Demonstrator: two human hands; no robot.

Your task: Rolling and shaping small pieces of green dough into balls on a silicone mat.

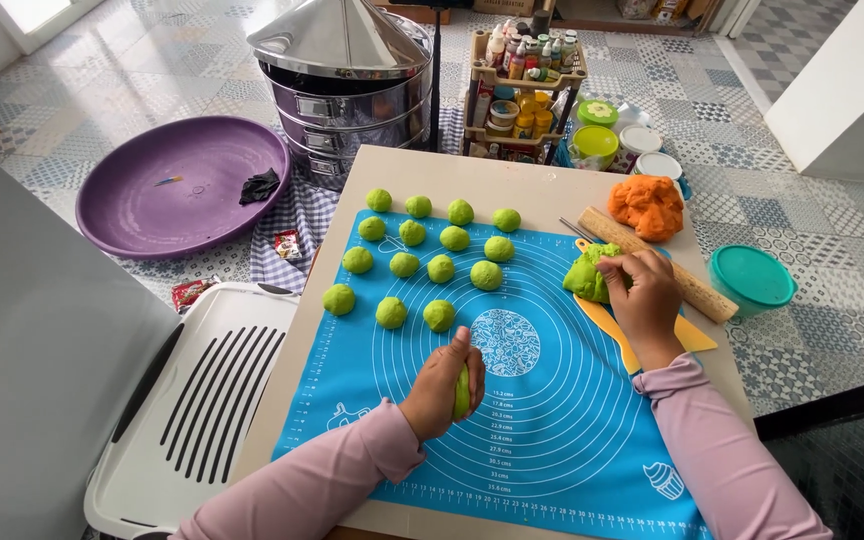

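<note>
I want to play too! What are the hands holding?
Left hand wraps a small green dough piece around its middle; right hand grips the big green dough lump at its edge.

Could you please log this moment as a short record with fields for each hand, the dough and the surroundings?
left hand: left hand curled around a green dough piece, over the blue baking mat
right hand: right hand pressing on the green dough lump
finished balls: fifteen green dough balls in rows on the mat
other dough: orange dough lump beside the wooden rolling pin
floor: purple basin, steel steamer, teal-lidded tub
</note>
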